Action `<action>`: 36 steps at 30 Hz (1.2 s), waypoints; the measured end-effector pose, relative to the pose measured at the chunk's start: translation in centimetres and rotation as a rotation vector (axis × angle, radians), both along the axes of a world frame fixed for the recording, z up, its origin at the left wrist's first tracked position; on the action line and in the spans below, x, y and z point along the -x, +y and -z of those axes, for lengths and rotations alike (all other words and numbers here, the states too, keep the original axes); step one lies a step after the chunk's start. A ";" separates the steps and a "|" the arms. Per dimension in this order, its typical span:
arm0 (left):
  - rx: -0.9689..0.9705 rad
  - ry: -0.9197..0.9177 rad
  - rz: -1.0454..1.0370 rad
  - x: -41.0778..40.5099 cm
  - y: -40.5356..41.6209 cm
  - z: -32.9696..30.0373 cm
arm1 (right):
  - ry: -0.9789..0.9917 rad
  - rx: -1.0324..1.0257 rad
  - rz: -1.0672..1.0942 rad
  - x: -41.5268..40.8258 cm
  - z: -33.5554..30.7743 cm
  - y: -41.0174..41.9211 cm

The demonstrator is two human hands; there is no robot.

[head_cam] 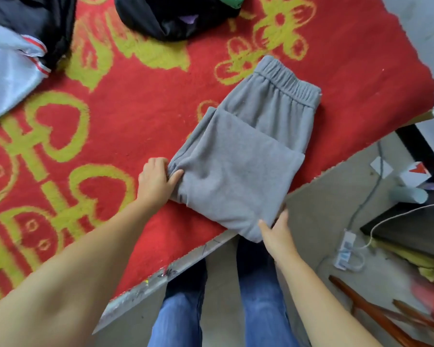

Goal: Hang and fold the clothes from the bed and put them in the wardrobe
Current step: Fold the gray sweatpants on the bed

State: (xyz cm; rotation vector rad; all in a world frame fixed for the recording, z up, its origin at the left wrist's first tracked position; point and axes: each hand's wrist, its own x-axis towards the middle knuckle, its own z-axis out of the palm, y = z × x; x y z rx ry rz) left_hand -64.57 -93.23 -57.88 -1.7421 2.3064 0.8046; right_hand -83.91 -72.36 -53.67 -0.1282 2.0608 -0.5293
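Soft grey fleece trousers (238,156), folded into a thick rectangle, are laid between the hands on the red blanket (135,116). Their near-left fold is pinched by the left hand (154,180). The near-right corner is touched by the straight-fingered right hand (277,234).

A: Where is the bed (135,116) open?
B: A wide bare stretch of red cover runs through its middle, from the near edge toward the far side.
A: And what blocks?
B: Folded grey trousers (243,151) fill the near right corner. A black bundle (171,18) sits at the far edge, and a black-and-white heap (18,53) crowds the far left.
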 end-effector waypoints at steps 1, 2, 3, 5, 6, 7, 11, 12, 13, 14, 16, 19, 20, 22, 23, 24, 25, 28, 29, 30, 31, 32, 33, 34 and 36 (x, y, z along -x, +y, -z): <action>0.132 0.013 0.110 -0.1 -0.5 -0.5 | 0.198 0.002 -0.128 -0.2 -0.6 -0.1; 0.289 0.061 0.277 -0.3 -0.6 -1.0 | 0.438 0.047 -0.279 -0.7 -1.4 -0.3; 0.413 0.137 0.498 -0.4 -0.4 -1.5 | 0.645 0.130 -0.445 -1.6 -1.9 -0.5; 0.461 0.197 0.999 -1.0 1.0 -1.5 | 0.767 0.191 -0.808 -4.2 -1.6 -1.0; 0.419 0.140 1.182 -1.3 1.9 -1.1 | 0.699 0.115 -0.947 -5.4 -0.7 -1.2; 0.383 0.054 1.277 -1.6 2.6 -0.2 | 0.608 0.006 -1.023 -6.0 0.3 -1.3; 0.440 -0.162 1.126 -1.0 1.6 1.9 | 0.518 -0.174 -1.021 -3.1 4.6 -2.0; 0.470 -0.178 1.111 -0.5 1.0 2.1 | 0.515 -0.170 -1.020 -2.6 4.5 -2.4; 0.455 -0.200 1.089 -0.2 0.7 1.9 | 0.507 -0.170 -1.029 -2.6 4.0 -2.7; 0.415 -0.196 1.052 -0.2 0.6 1.6 | 0.489 -0.174 -1.033 -2.8 3.4 -2.9; 0.332 -0.188 0.999 -0.3 0.3 0.6 | 0.467 -0.192 -1.033 -3.1 2.0 -3.2; 0.186 -0.216 1.029 0.7 -0.8 -2.1 | 0.366 -0.289 -1.165 -2.8 -1.7 -4.1; 0.055 -0.286 1.053 1.2 -0.9 -3.5 | 0.310 -0.308 -1.210 -2.2 -3.3 -4.4; -0.261 -0.424 1.091 2.4 -1.5 -7.0 | 0.128 -0.274 -1.248 -0.1 -5.9 -4.8; -0.395 -0.446 1.094 3.3 -2.0 -8.8 | 0.016 -0.217 -1.210 1.6 -7.2 -5.0; -0.503 -0.456 1.074 4.6 -2.8 -10.8 | -0.082 -0.132 -1.144 3.6 -8.5 -5.3; -0.582 -0.468 1.044 6.0 -3.8 -12.5 | -0.141 -0.063 -1.093 5.7 -9.7 -5.9; -0.593 -0.409 0.923 11.9 -8.5 -15.9 | -0.087 0.088 -1.001 12.7 -12.2 -9.0; -0.540 -0.359 0.863 14.0 -10.3 -16.3 | -0.039 0.157 -0.964 14.8 -12.5 -10.3; -0.475 -0.314 0.796 15.9 -12.0 -16.4 | 0.002 0.227 -0.921 16.8 -12.6 -11.7; -0.385 -0.259 0.721 17.7 -13.6 -16.1 | 0.034 0.284 -0.874 18.7 -12.4 -13.2; -0.272 -0.188 0.642 19.1 -15.2 -15.4 | 0.071 0.318 -0.836 20.4 -12.0 -14.7; -0.149 -0.107 0.560 20.3 -16.7 -14.2 | 0.118 0.337 -0.800 22.0 -11.5 -16.2; -0.034 -0.021 0.469 21.2 -17.8 -12.8 | 0.177 0.347 -0.751 23.5 -10.6 -17.5; 0.152 0.095 0.316 22.3 -18.1 -10.1 | 0.385 0.314 -0.680 25.4 -8.3 -19.8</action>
